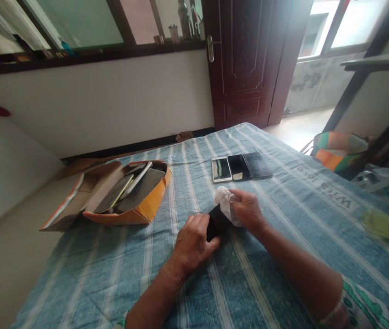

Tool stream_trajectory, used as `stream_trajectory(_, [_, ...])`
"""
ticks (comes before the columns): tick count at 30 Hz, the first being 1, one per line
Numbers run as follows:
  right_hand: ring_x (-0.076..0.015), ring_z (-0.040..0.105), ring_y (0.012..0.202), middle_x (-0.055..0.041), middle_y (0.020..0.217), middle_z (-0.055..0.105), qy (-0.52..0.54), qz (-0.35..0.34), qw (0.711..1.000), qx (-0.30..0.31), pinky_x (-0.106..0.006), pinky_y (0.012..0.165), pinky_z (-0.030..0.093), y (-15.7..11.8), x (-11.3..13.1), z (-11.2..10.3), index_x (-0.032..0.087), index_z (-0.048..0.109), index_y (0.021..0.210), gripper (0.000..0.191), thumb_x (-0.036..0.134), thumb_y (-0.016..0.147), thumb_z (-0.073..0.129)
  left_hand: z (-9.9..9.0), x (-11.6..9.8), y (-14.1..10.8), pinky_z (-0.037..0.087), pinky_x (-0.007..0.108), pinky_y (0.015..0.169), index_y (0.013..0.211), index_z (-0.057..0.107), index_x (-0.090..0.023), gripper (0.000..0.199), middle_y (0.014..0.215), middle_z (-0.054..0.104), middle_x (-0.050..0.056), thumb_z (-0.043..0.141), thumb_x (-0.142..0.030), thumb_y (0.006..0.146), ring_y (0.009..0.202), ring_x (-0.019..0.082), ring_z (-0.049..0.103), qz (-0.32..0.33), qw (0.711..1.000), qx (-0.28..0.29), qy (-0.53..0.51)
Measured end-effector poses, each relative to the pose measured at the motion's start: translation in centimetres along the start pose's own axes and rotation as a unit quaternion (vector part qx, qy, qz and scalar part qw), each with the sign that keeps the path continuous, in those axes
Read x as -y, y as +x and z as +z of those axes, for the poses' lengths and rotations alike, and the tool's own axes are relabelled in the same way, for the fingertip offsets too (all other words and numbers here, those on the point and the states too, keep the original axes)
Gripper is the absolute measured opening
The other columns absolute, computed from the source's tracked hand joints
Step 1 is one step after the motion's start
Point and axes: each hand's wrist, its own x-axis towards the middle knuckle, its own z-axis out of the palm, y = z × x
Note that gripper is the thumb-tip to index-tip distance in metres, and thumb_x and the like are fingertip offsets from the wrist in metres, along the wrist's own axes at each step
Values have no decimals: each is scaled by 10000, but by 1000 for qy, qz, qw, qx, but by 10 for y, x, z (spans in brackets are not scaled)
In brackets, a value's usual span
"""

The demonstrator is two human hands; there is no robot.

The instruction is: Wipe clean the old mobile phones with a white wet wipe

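Note:
A black phone [218, 221] lies tilted between my hands, just above or on the striped cloth. My left hand [194, 240] is closed around its near left end, thumb along the lower edge. In my right hand [247, 209] is a crumpled white tissue [226, 199], pinched between the fingers and lying against the phone's far right end. Beyond my hands, three phones sit side by side: a white-framed phone [221, 169], a black phone [239, 167] and a dark grey phone [258, 165].
An opened orange cardboard box [153, 201] holding several phones or flat devices stands at the left on the blue striped cloth [112, 269]. A yellow translucent item [388, 227] lies at the right. Behind are a dark red door [245, 68] and a colourful bag [338, 148].

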Motion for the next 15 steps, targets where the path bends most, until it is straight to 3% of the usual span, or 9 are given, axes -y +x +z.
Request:
stream_trajectory(3, [-198, 647, 692, -20, 715, 706, -34, -23, 999, 8, -276, 615, 462, 1, -4, -2, 194, 757, 836, 233, 249, 757, 544, -4, 4, -1, 455, 332, 789, 833, 583, -188, 107, 925, 647, 72, 571, -292, 811, 890, 239, 589, 13, 999, 40, -16])
stream_trajectory(8, [-215, 677, 762, -36, 816, 737, -54, -57, 997, -4, -312, 697, 496, 1, -12, -2, 195, 751, 854, 240, 172, 747, 537, -12, 8, -2, 449, 294, 743, 798, 570, -191, 172, 879, 643, 64, 458, -272, 901, 823, 201, 615, 26, 996, 74, -43])
stream_trajectory(12, [-203, 670, 811, -43, 873, 725, -55, -115, 991, -45, -306, 742, 507, 5, -11, -7, 191, 734, 916, 276, 139, 759, 514, -15, 14, 0, 432, 281, 685, 780, 569, -192, 234, 791, 635, 47, 413, -287, 927, 753, 187, 613, 36, 994, 61, -87])
stream_trajectory(15, [-184, 667, 814, -63, 892, 710, -68, -209, 971, -99, -286, 739, 521, 6, -5, -13, 174, 714, 961, 302, 97, 775, 488, -14, 21, 2, 432, 278, 674, 773, 578, -189, 289, 746, 627, 39, 382, -322, 939, 711, 178, 603, 37, 991, 19, -125])
